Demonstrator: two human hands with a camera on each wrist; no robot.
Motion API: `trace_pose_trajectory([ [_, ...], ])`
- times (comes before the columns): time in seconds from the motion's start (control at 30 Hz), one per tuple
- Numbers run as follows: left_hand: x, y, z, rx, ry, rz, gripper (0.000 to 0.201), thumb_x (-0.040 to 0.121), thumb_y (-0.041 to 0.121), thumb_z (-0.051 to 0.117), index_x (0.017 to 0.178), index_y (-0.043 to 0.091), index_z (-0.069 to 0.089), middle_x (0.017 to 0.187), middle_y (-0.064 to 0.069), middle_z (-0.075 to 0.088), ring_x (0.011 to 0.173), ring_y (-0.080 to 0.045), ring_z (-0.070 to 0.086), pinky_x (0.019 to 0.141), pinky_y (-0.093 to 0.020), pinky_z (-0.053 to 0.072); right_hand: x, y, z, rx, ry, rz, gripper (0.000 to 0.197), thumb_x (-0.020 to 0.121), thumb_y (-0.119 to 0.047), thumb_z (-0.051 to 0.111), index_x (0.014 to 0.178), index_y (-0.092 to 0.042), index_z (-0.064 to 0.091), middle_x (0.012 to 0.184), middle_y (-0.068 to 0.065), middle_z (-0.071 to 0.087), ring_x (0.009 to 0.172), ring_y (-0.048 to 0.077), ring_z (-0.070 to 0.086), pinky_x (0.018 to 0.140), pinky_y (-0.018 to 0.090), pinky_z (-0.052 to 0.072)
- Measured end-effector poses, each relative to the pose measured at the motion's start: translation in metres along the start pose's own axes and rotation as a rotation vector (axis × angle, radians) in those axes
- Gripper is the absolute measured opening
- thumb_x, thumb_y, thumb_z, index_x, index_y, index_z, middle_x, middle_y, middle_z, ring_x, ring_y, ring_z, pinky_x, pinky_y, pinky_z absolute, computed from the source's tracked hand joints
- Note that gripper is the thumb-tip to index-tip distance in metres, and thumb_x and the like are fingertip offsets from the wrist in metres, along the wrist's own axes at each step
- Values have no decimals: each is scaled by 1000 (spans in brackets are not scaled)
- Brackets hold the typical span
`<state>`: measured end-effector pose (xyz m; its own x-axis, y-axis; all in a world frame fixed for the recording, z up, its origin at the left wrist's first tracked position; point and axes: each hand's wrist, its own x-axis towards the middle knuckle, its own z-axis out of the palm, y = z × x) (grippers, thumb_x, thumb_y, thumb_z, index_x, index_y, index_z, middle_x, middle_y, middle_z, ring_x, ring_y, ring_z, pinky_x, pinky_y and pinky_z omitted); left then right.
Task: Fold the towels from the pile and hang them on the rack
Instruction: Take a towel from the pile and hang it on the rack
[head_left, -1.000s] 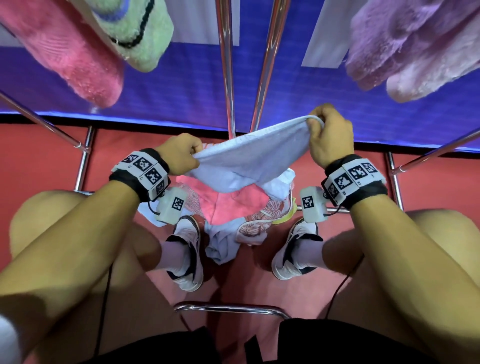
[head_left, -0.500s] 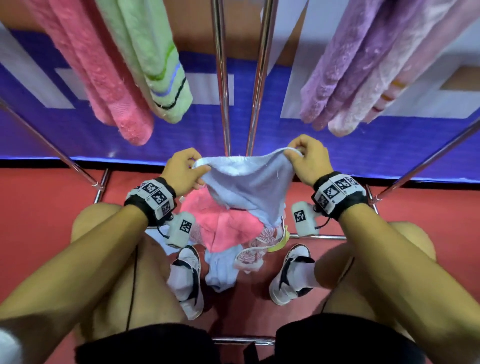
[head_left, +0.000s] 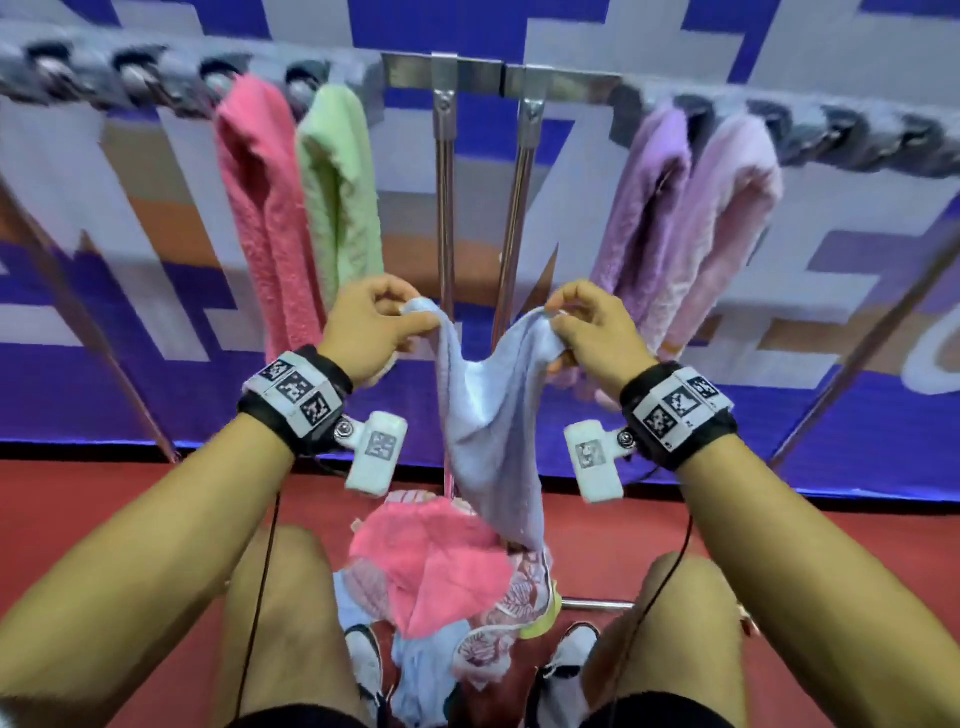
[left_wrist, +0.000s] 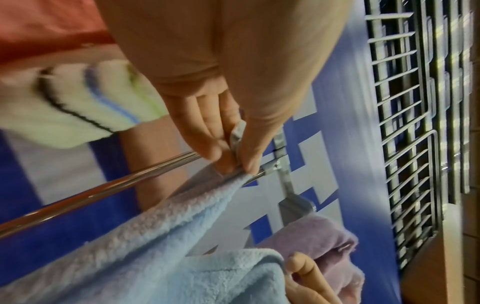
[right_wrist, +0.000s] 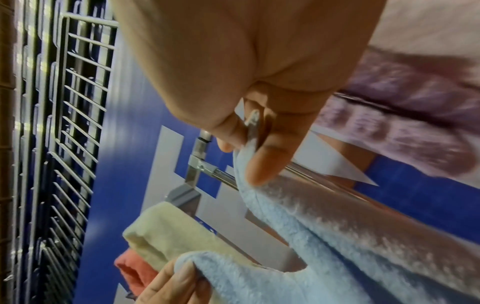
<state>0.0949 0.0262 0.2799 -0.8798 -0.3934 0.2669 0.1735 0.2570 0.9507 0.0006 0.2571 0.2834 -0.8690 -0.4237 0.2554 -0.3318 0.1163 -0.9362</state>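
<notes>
Both hands, the left hand (head_left: 371, 327) and right hand (head_left: 592, 332), pinch top corners of the blue towel (head_left: 493, 415), hanging toward six o'clock, the rack (head_left: 467, 78) rail at twelve.

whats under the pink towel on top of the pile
Beneath the pink towel, a floral-patterned cloth and a pale blue towel stick out at the edges. Whatever else lies under its middle is covered.

Blue towel (head_left: 488, 415) higher now, hands closer, top edge sagging
</notes>
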Motion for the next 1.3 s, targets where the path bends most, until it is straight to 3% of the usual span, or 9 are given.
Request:
trace_pose_trajectory([
  [0.13,25,56,-13,8,91,162,28,82,-2,73,74,20,58,55,15,62,53,5,54,54,-13,46,22,-54,-14,-25,96,-89,39,87,16,36,73,-12,59,76,3,57,46,6,54,42,25,53],
  [0.3,52,121,-31,15,159,294,25,85,3,72,75,22,59,66,7,58,55,4,52,52,-15,45,48,-123,-38,-127,254,-251,37,84,8,40,90,-14,69,79,-3,65,50,2,56,48,24,54],
  [0.47,74,163,-44,9,365,395,24,81,10,76,72,28,62,69,11,64,58,7,57,60,-12,47,69,-164,-66,-234,389,-280,36,76,0,49,101,-11,73,79,6,70,56,18,64,56,30,58],
  [0.77,100,165,-70,-6,462,252,9,76,28,79,78,20,75,78,-2,75,69,-15,67,79,-46,61,76,-176,-92,-162,206,-59,32,86,15,35,76,-9,55,69,11,49,36,16,56,37,23,48],
  [0.87,102,171,-58,16,399,250,16,76,36,76,82,21,78,78,3,76,70,-11,68,76,-40,61,76,-184,-84,-117,79,-20,34,87,15,31,76,-5,56,68,12,50,40,16,57,40,25,51],
  [1.0,101,178,-27,98,324,315,4,80,18,74,78,15,76,71,4,71,63,-3,62,68,-25,56,75,-198,-68,-127,-27,8,33,86,11,32,80,0,63,71,16,56,46,21,58,44,26,52],
  [1.13,107,171,-1,191,247,320,8,79,19,74,71,20,72,74,3,73,69,-7,66,72,-26,56,74,-200,-61,-240,-129,19,35,85,12,37,94,2,69,88,20,67,68,29,69,53,27,56],
  [1.23,112,165,11,202,228,278,9,75,26,77,77,19,72,80,2,73,81,-16,71,79,-34,60,72,-195,-64,-358,-192,-73,41,83,15,44,106,-5,73,98,6,74,80,21,71,62,28,58],
  [1.3,115,163,17,203,223,257,17,69,35,76,78,21,72,80,5,73,82,-15,71,79,-36,60,70,-191,-67,-422,-257,-114,44,84,17,47,114,-6,71,78,-10,74,70,8,68,70,31,61],
])
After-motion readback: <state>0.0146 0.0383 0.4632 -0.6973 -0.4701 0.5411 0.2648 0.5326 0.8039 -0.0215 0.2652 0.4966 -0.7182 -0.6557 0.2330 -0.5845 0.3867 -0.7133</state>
